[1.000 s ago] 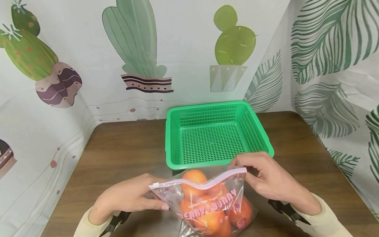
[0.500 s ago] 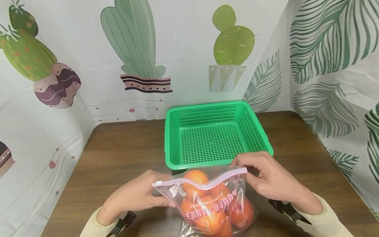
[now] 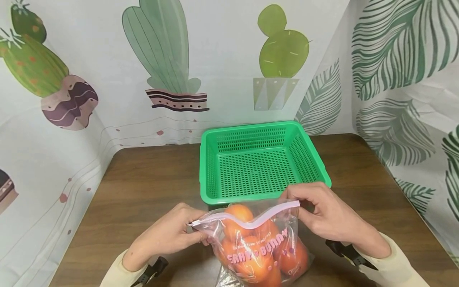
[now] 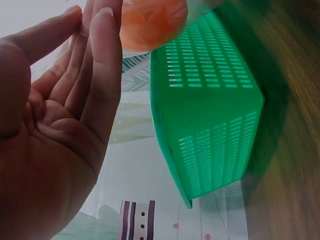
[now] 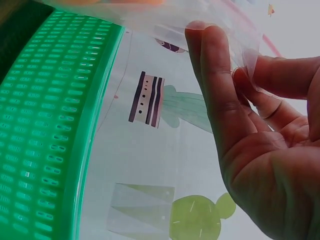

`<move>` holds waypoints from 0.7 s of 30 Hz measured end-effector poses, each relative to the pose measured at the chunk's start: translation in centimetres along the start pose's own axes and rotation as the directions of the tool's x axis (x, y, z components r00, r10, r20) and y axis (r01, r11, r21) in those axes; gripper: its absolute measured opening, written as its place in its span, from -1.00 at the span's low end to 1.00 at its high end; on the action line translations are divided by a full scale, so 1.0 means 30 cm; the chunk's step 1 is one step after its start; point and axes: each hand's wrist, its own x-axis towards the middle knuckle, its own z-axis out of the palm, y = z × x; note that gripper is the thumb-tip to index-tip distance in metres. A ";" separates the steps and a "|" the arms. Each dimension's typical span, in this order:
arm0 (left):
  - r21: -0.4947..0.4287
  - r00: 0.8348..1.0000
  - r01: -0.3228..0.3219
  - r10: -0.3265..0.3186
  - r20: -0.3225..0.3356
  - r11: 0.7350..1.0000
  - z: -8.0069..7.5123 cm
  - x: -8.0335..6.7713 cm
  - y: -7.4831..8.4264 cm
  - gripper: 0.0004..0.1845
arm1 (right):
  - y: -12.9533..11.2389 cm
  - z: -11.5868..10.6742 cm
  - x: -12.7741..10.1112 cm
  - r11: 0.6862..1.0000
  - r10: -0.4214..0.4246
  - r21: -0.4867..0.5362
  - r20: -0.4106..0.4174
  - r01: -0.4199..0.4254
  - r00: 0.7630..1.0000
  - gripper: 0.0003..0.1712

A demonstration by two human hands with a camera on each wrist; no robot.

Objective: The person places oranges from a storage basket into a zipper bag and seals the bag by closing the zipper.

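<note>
A clear zip bag (image 3: 263, 217) with a pink zip strip and pink lettering holds several round orange fruits (image 3: 252, 265). My left hand (image 3: 168, 233) pinches the bag's upper left corner, where the white slider sits, between thumb and fingers. At the upper right corner my right hand (image 3: 322, 213) grips the bag's edge; in the right wrist view the thumb and fingers (image 5: 220, 75) pinch the clear film. One orange fruit (image 4: 152, 25) shows just past the left fingers in the left wrist view. The pink strip dips in the middle between the hands.
A green plastic basket (image 3: 258, 171) with slotted walls stands right behind the bag on the brown wooden table (image 3: 154, 175). Silvery crinkled material (image 3: 227, 278) lies under the bag's lower left. A printed cloth (image 3: 226, 59) with cacti and leaves hangs behind.
My left hand has moved slightly right along with the bag's left corner, and its fingers have closed on that corner by the slider. The right hand has stayed in place.
</note>
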 end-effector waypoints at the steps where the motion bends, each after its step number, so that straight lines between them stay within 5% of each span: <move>1: 0.017 1.000 -0.001 0.002 -0.004 1.000 0.000 -0.001 -0.001 -0.86 | 0.001 0.000 0.000 1.000 0.002 0.002 0.000 -0.002 1.000 -0.46; 7: 0.088 0.998 -0.054 0.056 -0.016 0.995 -0.003 -0.007 -0.010 -0.68 | 0.003 0.000 0.001 1.000 0.020 0.018 -0.013 -0.020 1.000 -0.45; 13: 0.049 0.994 -0.099 0.101 -0.037 0.994 -0.012 -0.014 -0.004 -0.51 | 0.000 -0.001 0.001 0.998 0.014 0.057 -0.028 -0.012 1.000 -0.46; 21: -0.006 0.991 -0.102 0.101 -0.086 0.995 -0.031 -0.022 0.007 -0.52 | 0.004 0.001 -0.002 0.997 0.028 0.079 -0.043 -0.025 0.999 -0.47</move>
